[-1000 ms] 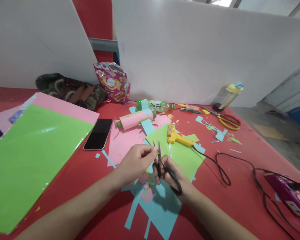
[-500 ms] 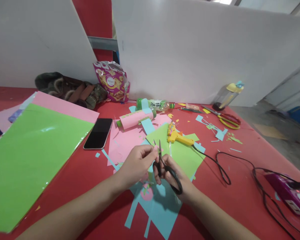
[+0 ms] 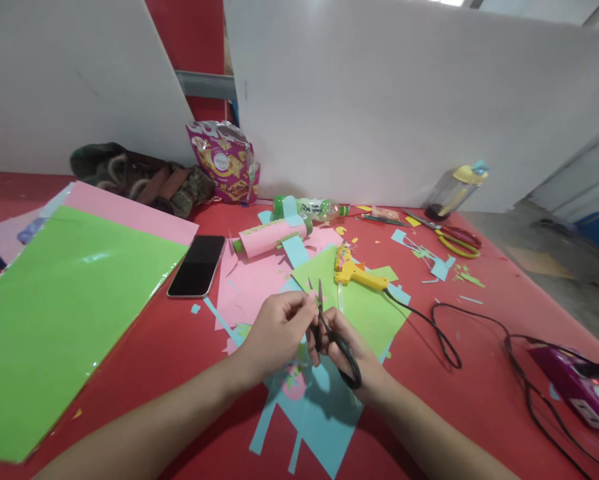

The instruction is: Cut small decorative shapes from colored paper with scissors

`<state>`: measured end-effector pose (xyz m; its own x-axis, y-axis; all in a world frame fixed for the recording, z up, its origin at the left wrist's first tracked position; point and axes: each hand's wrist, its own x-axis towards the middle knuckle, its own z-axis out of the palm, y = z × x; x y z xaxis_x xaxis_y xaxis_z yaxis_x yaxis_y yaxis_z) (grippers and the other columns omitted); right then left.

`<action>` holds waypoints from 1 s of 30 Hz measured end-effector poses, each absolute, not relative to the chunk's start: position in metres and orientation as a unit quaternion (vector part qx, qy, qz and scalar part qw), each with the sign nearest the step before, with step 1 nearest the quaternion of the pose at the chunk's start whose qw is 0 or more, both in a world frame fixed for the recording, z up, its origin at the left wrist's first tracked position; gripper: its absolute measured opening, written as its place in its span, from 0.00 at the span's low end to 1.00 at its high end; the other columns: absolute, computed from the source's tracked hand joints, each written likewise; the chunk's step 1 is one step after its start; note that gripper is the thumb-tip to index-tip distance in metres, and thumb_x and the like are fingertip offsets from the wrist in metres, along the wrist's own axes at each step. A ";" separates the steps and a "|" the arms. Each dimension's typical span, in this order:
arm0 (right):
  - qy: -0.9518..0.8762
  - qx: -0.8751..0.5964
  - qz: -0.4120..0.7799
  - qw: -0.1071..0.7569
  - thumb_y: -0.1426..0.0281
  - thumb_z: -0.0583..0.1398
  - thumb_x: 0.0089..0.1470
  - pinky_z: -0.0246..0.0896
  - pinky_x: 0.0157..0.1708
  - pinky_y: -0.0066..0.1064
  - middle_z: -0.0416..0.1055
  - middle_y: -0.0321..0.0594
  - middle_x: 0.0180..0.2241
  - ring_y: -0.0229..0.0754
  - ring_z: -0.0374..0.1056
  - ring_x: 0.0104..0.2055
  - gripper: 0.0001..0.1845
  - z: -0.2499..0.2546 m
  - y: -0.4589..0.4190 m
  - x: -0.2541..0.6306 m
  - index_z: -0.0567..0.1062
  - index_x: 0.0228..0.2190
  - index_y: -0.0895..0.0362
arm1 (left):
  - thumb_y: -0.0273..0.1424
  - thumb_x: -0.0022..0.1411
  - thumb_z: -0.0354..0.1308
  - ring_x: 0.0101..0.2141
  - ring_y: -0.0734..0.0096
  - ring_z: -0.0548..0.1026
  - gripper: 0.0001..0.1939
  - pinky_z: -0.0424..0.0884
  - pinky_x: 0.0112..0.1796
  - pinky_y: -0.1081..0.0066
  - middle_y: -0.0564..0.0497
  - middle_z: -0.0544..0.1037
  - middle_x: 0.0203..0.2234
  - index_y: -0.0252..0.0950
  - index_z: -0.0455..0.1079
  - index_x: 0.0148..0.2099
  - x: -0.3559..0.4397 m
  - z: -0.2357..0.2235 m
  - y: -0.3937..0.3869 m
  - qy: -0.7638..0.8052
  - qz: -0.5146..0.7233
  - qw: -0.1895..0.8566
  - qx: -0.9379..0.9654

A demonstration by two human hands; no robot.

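My left hand (image 3: 278,328) pinches a small piece of pink paper (image 3: 312,298) between thumb and fingertips. The black-handled scissors (image 3: 348,360) are in my right hand (image 3: 352,343), fingers through the loops, blades pointing away and slightly apart around the pink piece. Beneath both hands lie blue paper (image 3: 324,427), cut strips and a pink scrap (image 3: 294,385) with green bits on it. Just beyond, a yellow glue gun (image 3: 362,277) rests on green paper (image 3: 379,323). A pink paper-wrapped roll (image 3: 272,238) with green ends lies farther back.
At left are a phone (image 3: 197,267) and large green sheets (image 3: 74,320) over pink ones. A snack bag (image 3: 224,160), a green-capped bottle (image 3: 319,210), red-and-yellow-handled scissors (image 3: 456,241) and a drink bottle (image 3: 454,193) stand or lie behind. A black cord (image 3: 444,343) runs right toward a purple power strip (image 3: 574,387).
The scissors' handles have drawn slightly closer together in my right hand, and the blades have narrowed a little. My left hand stays nearly still with the pink paper.
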<state>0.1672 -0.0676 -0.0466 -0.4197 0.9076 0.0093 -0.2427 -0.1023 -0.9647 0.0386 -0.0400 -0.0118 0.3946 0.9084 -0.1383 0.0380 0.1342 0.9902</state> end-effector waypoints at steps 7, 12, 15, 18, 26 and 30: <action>-0.520 -0.325 0.661 0.432 0.51 0.55 0.43 0.50 0.25 0.28 0.56 0.33 0.23 0.35 0.52 0.24 0.22 -0.046 -0.069 0.166 0.54 0.27 0.54 | 0.36 0.59 0.42 0.12 0.81 0.64 0.19 0.58 0.16 0.79 0.58 0.64 0.08 0.34 0.56 0.19 0.039 -0.014 -0.041 0.448 0.351 0.557 0.605; -0.525 -0.329 0.657 0.429 0.50 0.54 0.43 0.50 0.26 0.29 0.55 0.33 0.23 0.36 0.53 0.24 0.21 -0.047 -0.069 0.167 0.55 0.27 0.54 | 0.35 0.59 0.43 0.12 0.81 0.64 0.18 0.57 0.17 0.79 0.58 0.64 0.08 0.34 0.56 0.19 0.040 -0.015 -0.041 0.452 0.346 0.555 0.606; -0.527 -0.327 0.658 0.428 0.50 0.54 0.43 0.50 0.26 0.29 0.56 0.33 0.23 0.36 0.53 0.24 0.22 -0.047 -0.069 0.166 0.54 0.27 0.54 | 0.36 0.59 0.42 0.13 0.80 0.64 0.18 0.57 0.17 0.79 0.58 0.64 0.08 0.34 0.56 0.19 0.040 -0.016 -0.041 0.458 0.343 0.554 0.605; -0.525 -0.326 0.659 0.429 0.50 0.55 0.43 0.51 0.26 0.29 0.56 0.33 0.24 0.36 0.53 0.24 0.22 -0.046 -0.069 0.165 0.54 0.27 0.54 | 0.35 0.58 0.42 0.13 0.80 0.63 0.18 0.56 0.17 0.79 0.58 0.62 0.07 0.34 0.55 0.19 0.040 -0.016 -0.041 0.469 0.344 0.535 0.613; -0.531 -0.333 0.651 0.428 0.49 0.53 0.43 0.51 0.27 0.29 0.55 0.34 0.25 0.37 0.53 0.27 0.22 -0.047 -0.071 0.166 0.55 0.28 0.54 | 0.35 0.58 0.42 0.15 0.79 0.64 0.18 0.60 0.20 0.78 0.57 0.63 0.08 0.34 0.56 0.18 0.041 -0.014 -0.042 0.470 0.336 0.531 0.621; -0.531 -0.332 0.653 0.426 0.49 0.53 0.44 0.52 0.27 0.30 0.55 0.35 0.25 0.37 0.53 0.27 0.22 -0.047 -0.071 0.166 0.55 0.28 0.53 | 0.35 0.59 0.42 0.15 0.79 0.64 0.18 0.60 0.20 0.78 0.57 0.63 0.08 0.34 0.56 0.18 0.040 -0.015 -0.043 0.467 0.338 0.531 0.621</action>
<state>0.1656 -0.0713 -0.0473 -0.4164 0.9090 0.0183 -0.2026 -0.0731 -0.9765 0.0405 -0.0431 -0.0149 0.3359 0.9389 -0.0750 0.2209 -0.0011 0.9753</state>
